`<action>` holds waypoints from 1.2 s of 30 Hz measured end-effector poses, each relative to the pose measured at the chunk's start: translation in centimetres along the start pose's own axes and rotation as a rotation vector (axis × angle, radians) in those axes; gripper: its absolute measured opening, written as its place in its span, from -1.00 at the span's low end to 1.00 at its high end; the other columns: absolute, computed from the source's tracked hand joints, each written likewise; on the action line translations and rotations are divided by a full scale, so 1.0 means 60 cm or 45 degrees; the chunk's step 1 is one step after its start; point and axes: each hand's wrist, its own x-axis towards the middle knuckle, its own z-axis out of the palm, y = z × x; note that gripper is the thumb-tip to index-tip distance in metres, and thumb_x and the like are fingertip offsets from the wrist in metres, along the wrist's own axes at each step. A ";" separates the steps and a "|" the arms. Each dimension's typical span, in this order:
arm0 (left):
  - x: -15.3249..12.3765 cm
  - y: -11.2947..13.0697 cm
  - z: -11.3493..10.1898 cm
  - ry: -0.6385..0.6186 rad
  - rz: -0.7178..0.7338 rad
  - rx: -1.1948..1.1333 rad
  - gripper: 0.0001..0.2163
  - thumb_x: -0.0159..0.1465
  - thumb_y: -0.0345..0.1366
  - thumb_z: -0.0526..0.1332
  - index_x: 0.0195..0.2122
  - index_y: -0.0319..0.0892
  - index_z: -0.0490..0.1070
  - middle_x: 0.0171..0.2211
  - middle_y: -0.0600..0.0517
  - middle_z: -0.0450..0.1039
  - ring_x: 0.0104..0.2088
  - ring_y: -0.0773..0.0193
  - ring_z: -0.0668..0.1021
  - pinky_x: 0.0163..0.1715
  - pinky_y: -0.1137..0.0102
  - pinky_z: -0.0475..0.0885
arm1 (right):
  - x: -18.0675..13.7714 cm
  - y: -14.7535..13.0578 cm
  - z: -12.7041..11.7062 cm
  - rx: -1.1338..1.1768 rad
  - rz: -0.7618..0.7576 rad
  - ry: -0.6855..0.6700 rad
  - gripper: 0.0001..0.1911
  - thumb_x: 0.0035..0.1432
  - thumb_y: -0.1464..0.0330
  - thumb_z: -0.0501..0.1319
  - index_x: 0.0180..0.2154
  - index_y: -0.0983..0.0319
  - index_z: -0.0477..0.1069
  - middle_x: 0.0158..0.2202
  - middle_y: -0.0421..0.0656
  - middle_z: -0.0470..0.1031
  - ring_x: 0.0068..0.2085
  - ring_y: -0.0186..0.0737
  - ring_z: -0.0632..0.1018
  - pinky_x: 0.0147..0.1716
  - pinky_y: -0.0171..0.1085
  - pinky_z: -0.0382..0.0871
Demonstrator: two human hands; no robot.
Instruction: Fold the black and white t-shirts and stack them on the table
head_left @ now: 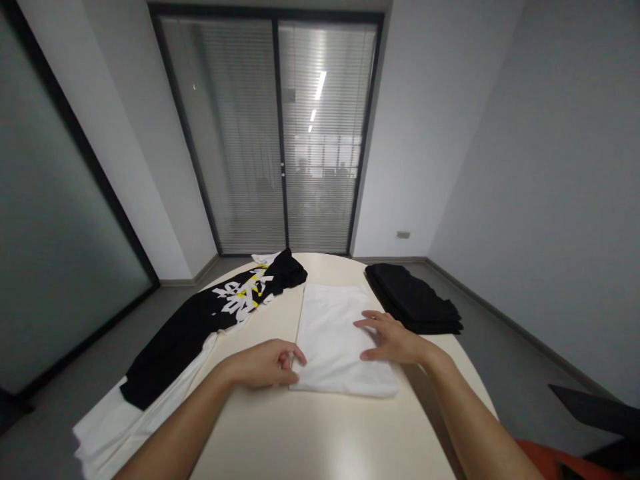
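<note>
One folded white cloth (330,340) lies on the table (270,433), left of the black folded pile (415,297); left hand (267,363) loosely curled at its near left edge, thumb-forefinger gap narrow, can't tell if pinching; right hand (390,339) spread wide over its right side. Smoothing looks like the step: best to press lightly, sweep outward, square the slightly crooked near edge without dragging layers.

At one table (270,433) we count two hands (270,362) (393,339), one folded white garment (330,333), one black stack (413,297) and one printed shirt (183,337)
</note>
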 end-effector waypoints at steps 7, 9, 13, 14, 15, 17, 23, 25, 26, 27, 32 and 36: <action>0.011 0.035 0.058 0.260 0.613 0.491 -0.49 0.26 -0.18 0.29 0.26 0.08 0.33 0.31 -0.04 0.24 0.27 0.01 0.32 0.26 0.13 0.18 | -0.010 0.000 -0.016 0.049 0.141 0.030 -0.28 -0.10 0.02 0.43 0.07 0.19 0.43 -0.03 0.02 0.50 -0.07 0.00 0.54 -0.08 -0.17 0.39; 0.015 0.031 0.071 0.156 0.638 0.647 -0.45 0.26 -0.20 0.31 0.29 0.11 0.28 0.38 -0.03 0.12 0.34 -0.03 0.22 0.30 0.04 0.12 | -0.016 0.001 -0.025 0.121 0.276 -0.058 -0.32 -0.04 -0.01 0.39 0.03 0.23 0.40 -0.28 -0.10 0.55 -0.31 -0.15 0.54 -0.31 -0.27 0.37; 0.024 0.020 0.081 0.161 0.618 0.810 -0.58 0.39 -0.25 0.17 0.26 0.13 0.30 0.37 0.00 0.14 0.35 0.05 0.22 0.31 0.06 0.15 | -0.021 -0.001 -0.029 0.219 0.285 -0.184 -0.30 0.05 0.00 0.33 0.13 0.23 0.34 -0.39 -0.17 0.54 -0.42 -0.23 0.51 -0.40 -0.32 0.31; 0.027 0.018 0.082 0.177 0.621 0.838 -0.60 0.40 -0.26 0.15 0.26 0.14 0.30 0.37 0.01 0.15 0.35 0.06 0.23 0.31 0.06 0.15 | -0.020 -0.002 -0.025 0.209 0.236 -0.165 -0.31 0.07 0.03 0.32 0.16 0.23 0.34 -0.34 -0.15 0.56 -0.38 -0.22 0.53 -0.36 -0.31 0.33; 0.029 0.016 0.083 0.199 0.622 0.867 -0.61 0.41 -0.26 0.14 0.25 0.14 0.31 0.36 0.02 0.17 0.35 0.08 0.24 0.31 0.06 0.16 | -0.017 -0.004 -0.021 0.181 0.188 -0.128 -0.33 0.09 0.07 0.31 0.18 0.23 0.35 -0.28 -0.12 0.57 -0.33 -0.19 0.55 -0.31 -0.29 0.35; 0.037 0.011 0.086 0.269 0.607 0.921 -0.63 0.43 -0.26 0.12 0.24 0.14 0.32 0.35 0.01 0.19 0.34 0.09 0.26 0.31 0.04 0.14 | -0.007 -0.008 -0.010 0.091 0.115 -0.049 -0.41 0.16 0.14 0.25 0.18 0.26 0.39 -0.20 -0.06 0.58 -0.24 -0.13 0.56 -0.21 -0.26 0.36; 0.064 -0.019 0.083 0.598 0.508 0.941 -0.67 0.43 -0.26 0.11 0.19 0.05 0.39 0.26 0.00 0.34 0.28 0.09 0.35 0.29 0.03 0.17 | 0.033 -0.019 0.015 -0.167 0.163 0.231 -0.53 0.30 0.23 0.11 0.19 0.23 0.36 -0.08 0.03 0.58 -0.12 -0.06 0.58 -0.15 -0.24 0.33; 0.068 -0.029 0.079 0.663 0.481 0.911 -0.70 0.41 -0.24 0.14 0.15 0.00 0.43 0.21 -0.02 0.40 0.22 0.09 0.42 0.25 0.08 0.25 | 0.032 -0.018 0.011 -0.157 0.267 0.280 -0.51 0.29 0.16 0.13 0.18 0.22 0.34 -0.16 0.02 0.59 -0.18 -0.07 0.58 -0.23 -0.24 0.33; 0.069 -0.033 0.077 0.683 0.475 0.899 -0.71 0.41 -0.24 0.15 0.13 -0.02 0.45 0.20 -0.01 0.42 0.19 0.10 0.44 0.23 0.11 0.29 | 0.028 -0.017 0.006 -0.089 0.317 0.251 -0.48 0.29 0.10 0.13 0.17 0.24 0.33 -0.23 0.00 0.59 -0.25 -0.09 0.57 -0.28 -0.25 0.32; 0.069 -0.036 0.076 0.695 0.473 0.888 -0.71 0.41 -0.24 0.15 0.12 -0.03 0.46 0.19 -0.01 0.43 0.18 0.10 0.46 0.21 0.13 0.32 | 0.020 -0.015 0.000 0.022 0.353 0.181 -0.42 0.28 0.03 0.13 0.17 0.26 0.32 -0.31 -0.04 0.58 -0.34 -0.14 0.55 -0.34 -0.27 0.31; 0.069 -0.042 0.077 0.702 0.467 0.874 -0.71 0.40 -0.24 0.16 0.12 -0.03 0.47 0.21 0.02 0.41 0.19 0.12 0.45 0.20 0.17 0.36 | -0.020 -0.011 -0.027 0.636 0.239 -0.349 0.02 0.00 -0.02 0.40 0.35 0.25 0.05 -0.47 -0.28 0.44 -0.50 -0.34 0.42 -0.46 -0.36 0.27; 0.069 -0.044 0.077 0.697 0.475 0.871 -0.71 0.40 -0.25 0.16 0.12 -0.02 0.46 0.21 0.04 0.41 0.19 0.12 0.45 0.20 0.17 0.36 | -0.025 -0.013 -0.031 0.851 0.177 -0.380 0.31 -0.26 0.18 0.56 0.41 0.17 -0.10 -0.40 -0.35 0.38 -0.45 -0.40 0.44 -0.41 -0.37 0.34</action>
